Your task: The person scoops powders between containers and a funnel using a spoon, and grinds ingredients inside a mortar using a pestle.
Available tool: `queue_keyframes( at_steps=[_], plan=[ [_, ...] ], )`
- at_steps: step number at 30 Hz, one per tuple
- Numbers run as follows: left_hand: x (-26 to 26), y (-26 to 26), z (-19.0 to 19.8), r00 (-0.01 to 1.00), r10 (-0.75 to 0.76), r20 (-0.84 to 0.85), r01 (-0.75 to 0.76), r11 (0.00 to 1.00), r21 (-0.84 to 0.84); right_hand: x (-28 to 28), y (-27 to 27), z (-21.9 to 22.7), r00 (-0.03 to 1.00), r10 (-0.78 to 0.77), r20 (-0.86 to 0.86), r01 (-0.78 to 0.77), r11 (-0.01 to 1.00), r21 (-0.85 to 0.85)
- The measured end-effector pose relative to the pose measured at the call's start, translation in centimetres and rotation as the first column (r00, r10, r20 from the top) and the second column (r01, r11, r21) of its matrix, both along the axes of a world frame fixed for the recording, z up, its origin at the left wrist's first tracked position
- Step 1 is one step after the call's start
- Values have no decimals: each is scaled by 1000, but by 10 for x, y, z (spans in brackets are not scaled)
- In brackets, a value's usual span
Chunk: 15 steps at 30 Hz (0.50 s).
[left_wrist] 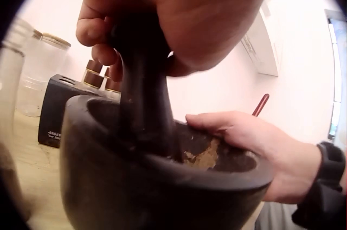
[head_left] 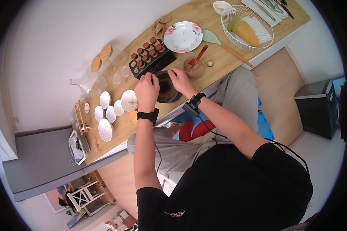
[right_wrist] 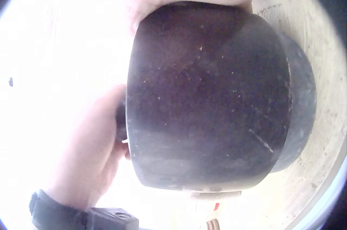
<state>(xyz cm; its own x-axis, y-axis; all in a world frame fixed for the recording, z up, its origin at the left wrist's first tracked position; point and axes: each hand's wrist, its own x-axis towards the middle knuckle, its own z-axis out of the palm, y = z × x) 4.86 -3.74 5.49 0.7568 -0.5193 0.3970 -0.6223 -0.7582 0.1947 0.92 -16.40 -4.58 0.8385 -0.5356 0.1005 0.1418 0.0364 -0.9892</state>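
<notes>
Clearly, the left hand (head_left: 147, 92) grips the pestle (left_wrist: 143, 100), its fingers curled round the knob from above, while the right hand (head_left: 183, 82) holds the mortar (left_wrist: 162, 192) by the side, thumb at the rim. The pestle stands nearly upright inside, its foot hidden by the wall. Working it well seems to call for steady downward pressure, strokes kept low and a firm brace, since the mortar sits by the near edge of the table (head_left: 216, 68). Brown residue (left_wrist: 209, 157) clings to its inner wall. Just beside, a clear tub (head_left: 196, 73) holds brown stuff and a red spoon (head_left: 198, 56). Towards the far edge are a rack (head_left: 160, 63) of lidded jars and a plate (head_left: 183, 36) dotted with crumbs. White bowls (head_left: 105, 130) gather towards the left end, the one nearest the left hand stained inside; towards the right end, a wire basket (head_left: 273, 35) holds a yellow-green fruit (head_left: 246, 34) on paper.
</notes>
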Motion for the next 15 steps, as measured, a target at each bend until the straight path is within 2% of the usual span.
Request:
queue_keyframes(
  at_steps=[1, 2, 5, 8, 9, 12, 15],
  plan=[
    [0, 3, -2, 1000, 15, 10, -15, 997, 75, -1, 1, 1, 1000, 0, 1, 0, 1000, 1],
    [-2, 7, -5, 1000, 14, 11, -14, 997, 75, -2, 1, 1, 1000, 12, -13, -12, 1000, 15],
    [-12, 9, -8, 1000, -24, -12, 24, 999, 28, -1, -1, 2, 1000, 6, -4, -6, 999, 32],
    [-24, 2, -2, 985, -173, 20, 174, 982, -67, -1, 0, 1, 1000, 15, 9, -15, 999, 40],
    [-25, -3, 0, 986, -166, 19, 167, 984, -69, -1, 0, 1, 1000, 19, 5, -20, 999, 44],
    [-17, -19, 2, 960, -273, 57, 277, 959, -61, -1, 0, 0, 999, 15, 31, -15, 1000, 12],
    [-2, -29, -1, 961, -271, 60, 273, 962, -23, -1, -2, 0, 999, 39, 36, -39, 999, 5]
  ],
)
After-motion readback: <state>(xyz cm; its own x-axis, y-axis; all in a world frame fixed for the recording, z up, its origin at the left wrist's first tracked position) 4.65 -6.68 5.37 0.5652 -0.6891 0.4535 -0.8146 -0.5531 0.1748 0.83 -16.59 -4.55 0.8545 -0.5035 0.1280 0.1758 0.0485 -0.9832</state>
